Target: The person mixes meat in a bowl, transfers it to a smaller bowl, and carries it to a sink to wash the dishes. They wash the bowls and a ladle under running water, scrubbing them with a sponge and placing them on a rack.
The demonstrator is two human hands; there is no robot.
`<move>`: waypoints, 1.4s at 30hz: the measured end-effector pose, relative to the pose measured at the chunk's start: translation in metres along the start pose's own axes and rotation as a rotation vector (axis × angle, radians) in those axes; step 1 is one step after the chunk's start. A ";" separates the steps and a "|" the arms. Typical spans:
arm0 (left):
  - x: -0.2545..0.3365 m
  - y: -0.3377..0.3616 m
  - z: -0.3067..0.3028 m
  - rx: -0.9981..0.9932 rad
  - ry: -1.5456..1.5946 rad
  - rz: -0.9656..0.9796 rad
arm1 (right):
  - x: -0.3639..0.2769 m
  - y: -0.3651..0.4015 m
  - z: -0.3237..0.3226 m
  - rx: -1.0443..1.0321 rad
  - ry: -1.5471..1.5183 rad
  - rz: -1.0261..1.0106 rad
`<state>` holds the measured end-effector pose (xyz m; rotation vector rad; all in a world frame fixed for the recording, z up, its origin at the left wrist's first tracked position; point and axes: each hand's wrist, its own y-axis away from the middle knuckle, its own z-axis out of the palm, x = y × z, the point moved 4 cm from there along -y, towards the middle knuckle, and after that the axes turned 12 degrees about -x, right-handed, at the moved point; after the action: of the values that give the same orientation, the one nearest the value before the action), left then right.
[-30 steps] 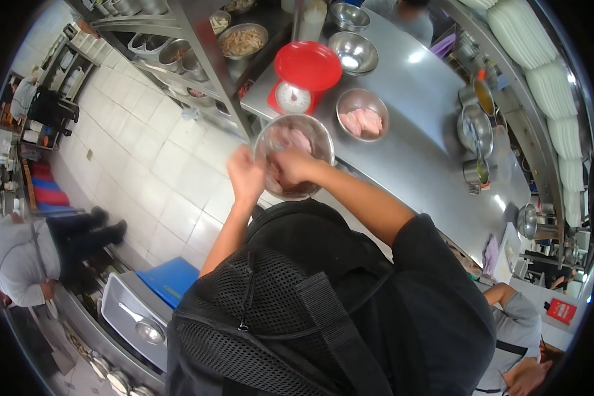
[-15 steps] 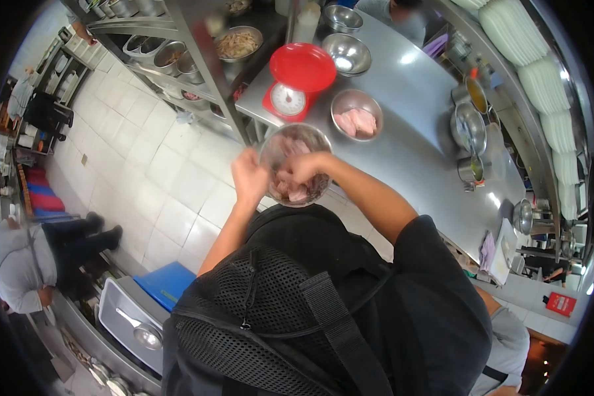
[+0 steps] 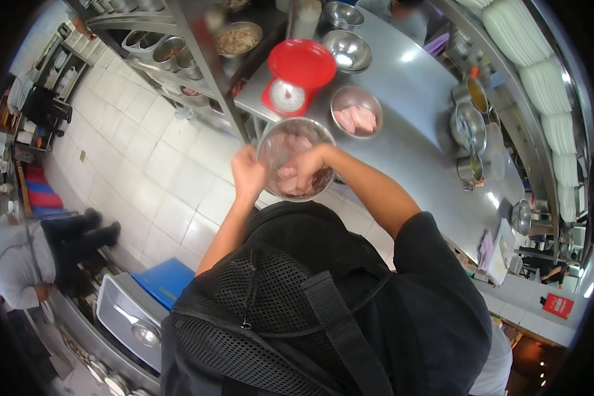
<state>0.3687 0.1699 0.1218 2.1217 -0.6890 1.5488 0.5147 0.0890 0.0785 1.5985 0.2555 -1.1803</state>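
Observation:
A metal bowl (image 3: pixel 265 187) of pale pink raw meat pieces (image 3: pixel 287 183) is held in front of my body, just off the table's edge. My left hand (image 3: pixel 249 173) is closed on the bowl's left rim. Inside the bowl, my right hand (image 3: pixel 306 165) reaches down among the meat; its fingertips are hidden, so whether they grip a piece does not show. Just beyond, a second metal bowl (image 3: pixel 337 96) with larger pieces of raw meat (image 3: pixel 356 119) rests on the steel table (image 3: pixel 412 132). To its left stands a red kitchen scale (image 3: pixel 287 98) with a red pan.
Two more metal bowls (image 3: pixel 347 51) sit at the table's far end. Shelves (image 3: pixel 208 72) with filled containers rise on the left. Pots (image 3: pixel 468 125) and stacked white plates (image 3: pixel 531 59) line the right. A person (image 3: pixel 20 254) is at lower left, near a grey bin (image 3: pixel 115 300).
My right hand has shifted slightly and reaches deeper into the bowl, moving the meat pieces. My left hand stays on the rim.

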 end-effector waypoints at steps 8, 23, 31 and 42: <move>-0.005 -0.005 0.003 -0.052 -0.033 0.007 | -0.016 0.040 -0.016 0.316 -0.409 -0.372; 0.018 -0.007 0.015 -0.071 0.045 -0.040 | 0.071 0.207 -0.086 1.193 0.073 0.104; 0.012 0.000 0.009 -0.068 0.041 -0.107 | 0.124 0.212 -0.105 1.191 -0.024 0.286; 0.012 0.009 -0.003 0.019 0.236 -0.103 | 0.072 0.206 -0.074 1.543 0.138 0.020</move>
<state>0.3635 0.1633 0.1343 1.9135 -0.4775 1.7176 0.7303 0.0406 0.1439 2.9507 -0.8020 -1.2728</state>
